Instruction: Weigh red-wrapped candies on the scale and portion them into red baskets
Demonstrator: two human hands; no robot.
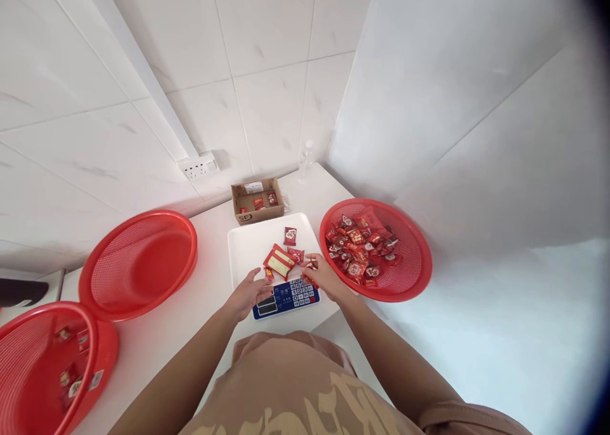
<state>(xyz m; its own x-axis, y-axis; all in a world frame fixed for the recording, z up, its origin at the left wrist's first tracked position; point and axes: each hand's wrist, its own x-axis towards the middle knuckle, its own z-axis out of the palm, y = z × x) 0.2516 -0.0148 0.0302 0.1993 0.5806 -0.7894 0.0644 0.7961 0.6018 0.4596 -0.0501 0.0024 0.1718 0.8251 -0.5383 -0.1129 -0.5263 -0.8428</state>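
Note:
A white scale (248,244) with a blue keypad (288,297) stands on the table in front of me. On its platter lie a larger red and yellow packet (279,261) and a few small red candy packets (290,235). My left hand (250,292) rests at the scale's front left edge, fingers apart, holding nothing. My right hand (320,274) is at the platter's front right edge, its fingers pinched on a small red candy packet (309,267).
A red basket (413,282) full of red candy packets sits right of the scale. An empty red basket (138,263) and another with a few packets (28,371) stand at the left. A small cardboard box (257,200), a clear bottle (305,159) and a wall socket (197,167) lie behind.

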